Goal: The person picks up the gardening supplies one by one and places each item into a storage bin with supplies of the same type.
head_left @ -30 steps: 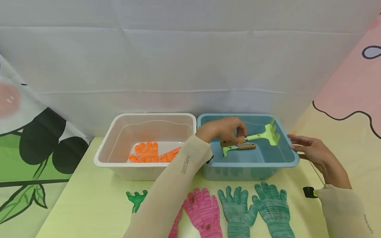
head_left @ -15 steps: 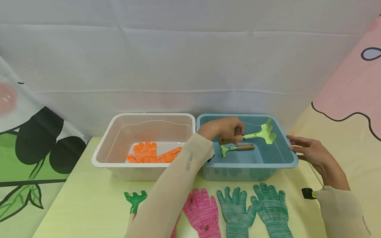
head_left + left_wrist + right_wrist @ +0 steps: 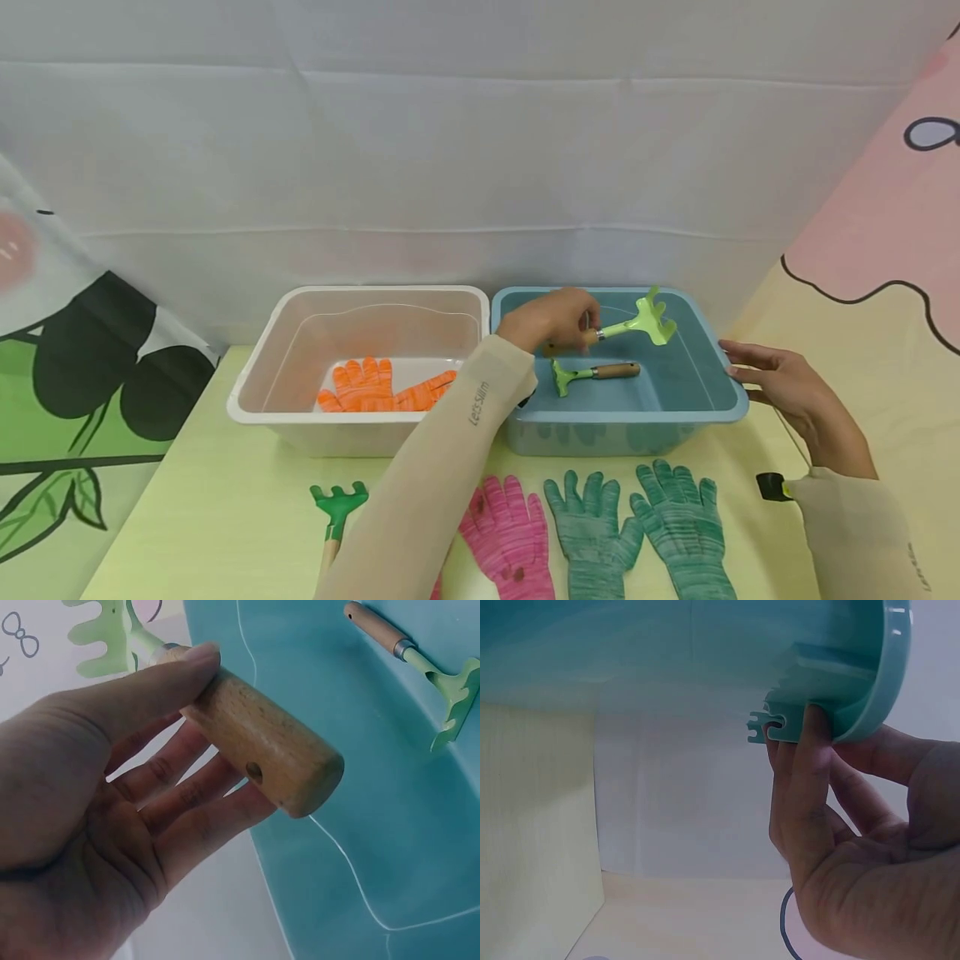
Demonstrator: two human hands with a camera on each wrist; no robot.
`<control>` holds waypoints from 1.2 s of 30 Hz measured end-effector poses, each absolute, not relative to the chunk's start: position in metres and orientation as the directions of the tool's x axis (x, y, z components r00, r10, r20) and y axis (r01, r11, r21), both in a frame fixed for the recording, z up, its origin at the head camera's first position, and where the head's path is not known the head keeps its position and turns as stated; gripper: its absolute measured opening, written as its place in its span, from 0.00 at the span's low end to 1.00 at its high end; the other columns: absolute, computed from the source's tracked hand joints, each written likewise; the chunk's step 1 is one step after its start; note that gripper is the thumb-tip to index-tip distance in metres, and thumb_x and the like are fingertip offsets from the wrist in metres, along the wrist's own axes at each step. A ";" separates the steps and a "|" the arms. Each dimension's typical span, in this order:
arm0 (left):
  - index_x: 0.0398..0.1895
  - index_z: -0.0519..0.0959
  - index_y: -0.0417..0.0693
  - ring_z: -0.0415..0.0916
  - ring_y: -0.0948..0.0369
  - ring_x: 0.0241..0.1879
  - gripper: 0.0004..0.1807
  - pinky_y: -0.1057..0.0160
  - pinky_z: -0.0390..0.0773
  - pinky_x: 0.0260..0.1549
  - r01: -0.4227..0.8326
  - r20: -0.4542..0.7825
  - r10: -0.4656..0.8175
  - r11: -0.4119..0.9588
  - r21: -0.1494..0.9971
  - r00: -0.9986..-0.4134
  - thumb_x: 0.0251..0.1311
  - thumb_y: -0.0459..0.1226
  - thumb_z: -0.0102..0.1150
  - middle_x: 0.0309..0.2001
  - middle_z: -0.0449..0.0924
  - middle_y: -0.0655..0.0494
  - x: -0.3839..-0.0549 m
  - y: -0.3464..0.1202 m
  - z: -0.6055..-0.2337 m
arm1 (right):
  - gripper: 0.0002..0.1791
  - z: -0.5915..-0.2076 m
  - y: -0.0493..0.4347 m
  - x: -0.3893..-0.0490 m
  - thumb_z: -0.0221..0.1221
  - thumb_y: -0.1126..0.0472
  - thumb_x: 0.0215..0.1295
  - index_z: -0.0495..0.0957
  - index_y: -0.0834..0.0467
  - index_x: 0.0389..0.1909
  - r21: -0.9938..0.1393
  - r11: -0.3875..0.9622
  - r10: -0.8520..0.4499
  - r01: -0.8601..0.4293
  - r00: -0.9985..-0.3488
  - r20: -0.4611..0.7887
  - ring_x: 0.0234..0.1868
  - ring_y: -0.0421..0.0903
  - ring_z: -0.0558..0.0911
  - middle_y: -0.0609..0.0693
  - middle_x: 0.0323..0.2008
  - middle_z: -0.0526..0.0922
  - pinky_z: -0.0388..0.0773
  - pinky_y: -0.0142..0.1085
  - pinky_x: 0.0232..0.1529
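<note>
My left hand [image 3: 551,321] is over the blue bin [image 3: 652,417], its thumb and fingers holding a small hand rake [image 3: 647,321] by the wooden handle [image 3: 262,735]. The light green tined head points to the right in the head view. Below it, a second light green rake [image 3: 596,374] with a wooden handle lies on the bin's floor. At the bin's right end my right hand [image 3: 791,387] grips the rim, fingers curled up under the edge in the right wrist view [image 3: 817,817].
A white bin [image 3: 322,417] with orange gloves [image 3: 367,385] stands left of the blue one. In front lie a pink glove [image 3: 513,533], two teal gloves [image 3: 596,525] and a green rake [image 3: 337,504], partly behind the left sleeve. A white cloth [image 3: 450,150] hangs behind the bins.
My left hand has shifted left and slightly up, with the rake rising off toward the bin's back. My right hand keeps its place at the rim.
</note>
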State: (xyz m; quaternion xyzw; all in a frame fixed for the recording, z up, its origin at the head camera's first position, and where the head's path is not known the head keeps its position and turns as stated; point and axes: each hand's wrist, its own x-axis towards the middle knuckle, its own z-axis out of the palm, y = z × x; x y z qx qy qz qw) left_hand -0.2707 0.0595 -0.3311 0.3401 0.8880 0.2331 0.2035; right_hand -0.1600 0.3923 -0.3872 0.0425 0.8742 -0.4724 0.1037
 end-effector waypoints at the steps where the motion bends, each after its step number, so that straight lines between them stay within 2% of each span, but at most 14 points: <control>1: 0.54 0.83 0.49 0.78 0.58 0.48 0.16 0.61 0.79 0.47 0.506 -0.200 0.694 0.663 0.552 -0.692 0.65 0.31 0.72 0.52 0.82 0.52 -0.272 0.059 -0.332 | 0.35 -0.387 0.392 -0.160 0.53 0.61 0.83 0.53 0.69 0.82 -0.818 0.549 -0.026 0.171 -0.975 -0.222 0.46 0.17 0.75 0.75 0.78 0.57 0.83 0.28 0.47; 7: 0.53 0.84 0.48 0.79 0.57 0.46 0.16 0.61 0.79 0.45 0.489 -0.194 0.673 0.677 0.550 -0.713 0.64 0.31 0.74 0.51 0.83 0.51 -0.275 0.058 -0.335 | 0.34 -0.388 0.392 -0.161 0.53 0.62 0.83 0.53 0.69 0.82 -0.821 0.546 -0.032 0.166 -0.976 -0.218 0.46 0.18 0.75 0.75 0.78 0.57 0.83 0.28 0.48; 18: 0.58 0.83 0.47 0.81 0.56 0.46 0.19 0.60 0.81 0.44 0.460 -0.190 0.651 0.684 0.566 -0.735 0.64 0.32 0.74 0.52 0.83 0.49 -0.279 0.052 -0.339 | 0.35 -0.388 0.391 -0.160 0.53 0.60 0.84 0.53 0.69 0.82 -0.809 0.564 -0.028 0.165 -0.975 -0.219 0.46 0.17 0.73 0.75 0.78 0.57 0.83 0.28 0.47; 25: 0.57 0.84 0.48 0.80 0.57 0.46 0.19 0.61 0.80 0.45 0.478 -0.185 0.653 0.692 0.541 -0.734 0.64 0.32 0.74 0.51 0.84 0.50 -0.280 0.053 -0.339 | 0.35 -0.387 0.393 -0.161 0.54 0.61 0.83 0.54 0.69 0.82 -0.812 0.560 -0.025 0.163 -0.977 -0.213 0.46 0.18 0.75 0.71 0.77 0.61 0.82 0.27 0.47; 30: 0.56 0.84 0.48 0.81 0.56 0.44 0.16 0.60 0.81 0.43 0.466 -0.196 0.639 0.706 0.533 -0.744 0.66 0.32 0.72 0.50 0.84 0.50 -0.280 0.054 -0.339 | 0.35 -0.387 0.393 -0.161 0.54 0.61 0.83 0.54 0.69 0.82 -0.814 0.559 -0.028 0.159 -0.977 -0.211 0.46 0.19 0.76 0.74 0.77 0.59 0.82 0.27 0.47; 36: 0.58 0.84 0.48 0.81 0.55 0.45 0.18 0.60 0.81 0.43 0.447 -0.192 0.613 0.724 0.526 -0.766 0.65 0.33 0.73 0.53 0.84 0.48 -0.279 0.054 -0.339 | 0.35 -0.388 0.393 -0.161 0.54 0.59 0.84 0.54 0.69 0.81 -0.815 0.559 -0.034 0.151 -0.978 -0.204 0.47 0.16 0.72 0.76 0.78 0.57 0.83 0.27 0.47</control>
